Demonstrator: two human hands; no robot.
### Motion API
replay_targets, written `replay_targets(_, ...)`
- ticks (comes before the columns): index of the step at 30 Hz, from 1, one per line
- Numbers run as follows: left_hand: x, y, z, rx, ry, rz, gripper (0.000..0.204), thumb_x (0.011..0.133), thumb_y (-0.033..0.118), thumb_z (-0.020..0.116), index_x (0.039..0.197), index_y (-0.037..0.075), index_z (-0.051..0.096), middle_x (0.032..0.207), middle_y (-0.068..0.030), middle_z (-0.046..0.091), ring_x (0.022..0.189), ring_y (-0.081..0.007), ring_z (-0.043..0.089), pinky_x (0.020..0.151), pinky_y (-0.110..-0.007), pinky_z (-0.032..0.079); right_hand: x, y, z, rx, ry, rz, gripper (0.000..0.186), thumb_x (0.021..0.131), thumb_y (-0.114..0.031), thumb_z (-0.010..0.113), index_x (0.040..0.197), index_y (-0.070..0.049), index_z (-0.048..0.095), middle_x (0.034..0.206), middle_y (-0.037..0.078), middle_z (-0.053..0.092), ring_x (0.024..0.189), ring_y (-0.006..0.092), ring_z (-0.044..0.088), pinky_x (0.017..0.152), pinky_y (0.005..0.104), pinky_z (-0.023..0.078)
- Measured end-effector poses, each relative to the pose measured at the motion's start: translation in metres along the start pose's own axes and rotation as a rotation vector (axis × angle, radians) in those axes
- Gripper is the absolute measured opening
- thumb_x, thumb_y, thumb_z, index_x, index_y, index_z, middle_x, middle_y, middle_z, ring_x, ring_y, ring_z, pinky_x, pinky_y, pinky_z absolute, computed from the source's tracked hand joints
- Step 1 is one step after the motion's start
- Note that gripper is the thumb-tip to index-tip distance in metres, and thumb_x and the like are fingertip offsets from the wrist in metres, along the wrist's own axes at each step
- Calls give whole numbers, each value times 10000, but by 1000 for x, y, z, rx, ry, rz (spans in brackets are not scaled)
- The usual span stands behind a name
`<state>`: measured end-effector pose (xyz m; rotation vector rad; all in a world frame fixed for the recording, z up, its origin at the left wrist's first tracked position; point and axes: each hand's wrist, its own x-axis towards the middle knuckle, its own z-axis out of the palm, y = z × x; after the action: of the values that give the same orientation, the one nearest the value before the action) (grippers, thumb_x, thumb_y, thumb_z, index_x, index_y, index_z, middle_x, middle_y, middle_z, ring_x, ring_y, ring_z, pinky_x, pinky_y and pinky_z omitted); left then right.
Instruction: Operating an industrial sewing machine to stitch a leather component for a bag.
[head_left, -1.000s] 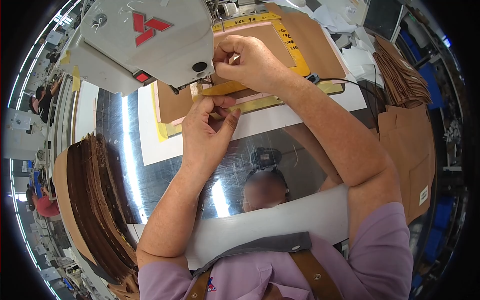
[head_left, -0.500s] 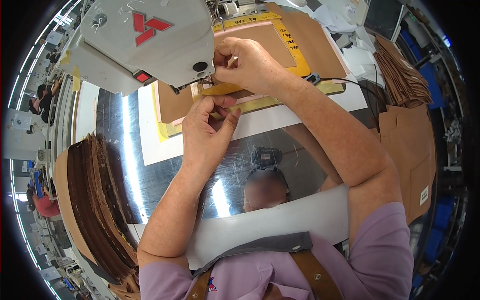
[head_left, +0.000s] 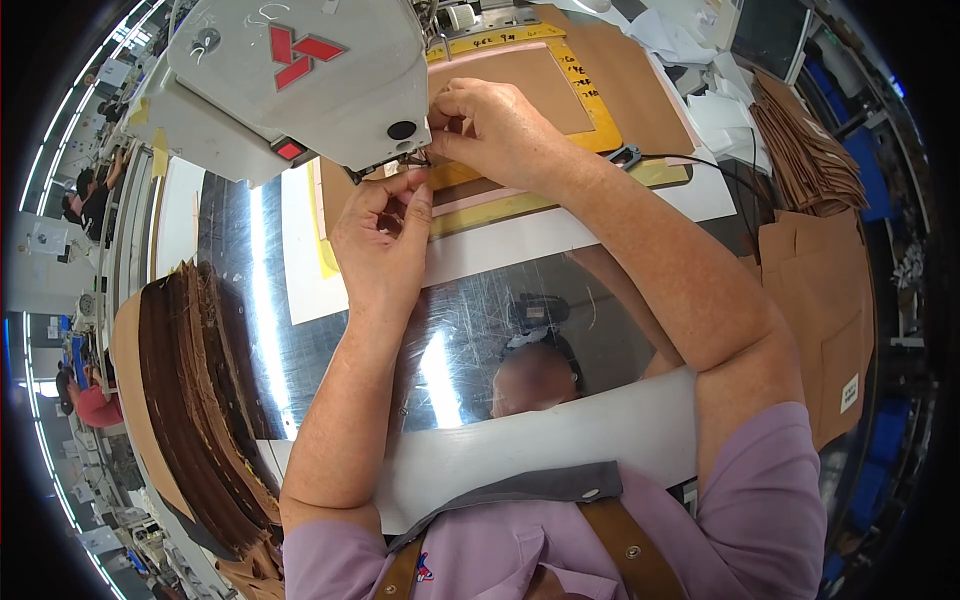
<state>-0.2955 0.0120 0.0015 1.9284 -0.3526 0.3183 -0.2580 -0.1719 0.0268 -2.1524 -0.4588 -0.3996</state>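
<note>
Both my hands are up at the needle area beneath the white sewing machine head. My left hand is just below the needle, thumb and fingers closed in a pinch; whatever is between them is too small to make out. Higher and to the right, my right hand has its fingers curled together beside the machine head, with their tips partly hidden. Under the hands lies a yellow frame with handwritten marks, set over a brown panel. A white sheet shows below the frame.
A shiny metal plate covers the near work surface. To the left stands a thick stack of brown pieces. More brown pieces are piled on the right, near a black cable and crumpled white paper.
My left hand has moved up and left, closer to the needle, and its thumb has drawn in to the fingers. A yellow strip formerly above it no longer shows there. My right hand has hardly moved.
</note>
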Motion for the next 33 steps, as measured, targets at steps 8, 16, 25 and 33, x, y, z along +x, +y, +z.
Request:
replay_targets(8, 5, 1, 6, 53, 16, -76, 276, 863, 180, 776, 1086, 18, 750, 632, 28, 539, 573, -46, 452, 557, -216, 384, -1, 14, 11, -140, 132, -141, 195, 819, -218, 755, 898, -40, 762, 868, 117, 687, 821, 267, 697, 748, 378, 560)
replay_targets(16, 5, -3, 8, 219, -37, -41, 345, 857, 241, 814, 1099, 6, 743, 628, 93, 478, 574, -4, 408, 539, -178, 315, -5, 6, -2, -2, 1, 21, 290, 833, -255, 625, 941, -32, 775, 896, 122, 695, 858, 253, 703, 811, 366, 569)
replay_targets(25, 6, 1, 12, -63, 181, -183, 223, 890, 128, 760, 1056, -21, 745, 762, -44, 693, 601, -62, 586, 546, -196, 455, -3, 7, -2, 28, -54, -4, 296, 861, -217, 628, 1032, -5, 743, 968, 142, 685, 872, 247, 699, 801, 357, 565)
replay_targets(33, 12, 9, 31, -276, 307, -285, 203, 863, 81, 781, 991, -66, 719, 817, -90, 705, 612, -118, 624, 567, -228, 516, -5, 10, 0, 63, -63, -14, 298, 824, -222, 640, 1011, -10, 735, 971, 145, 690, 910, 261, 689, 835, 367, 554)
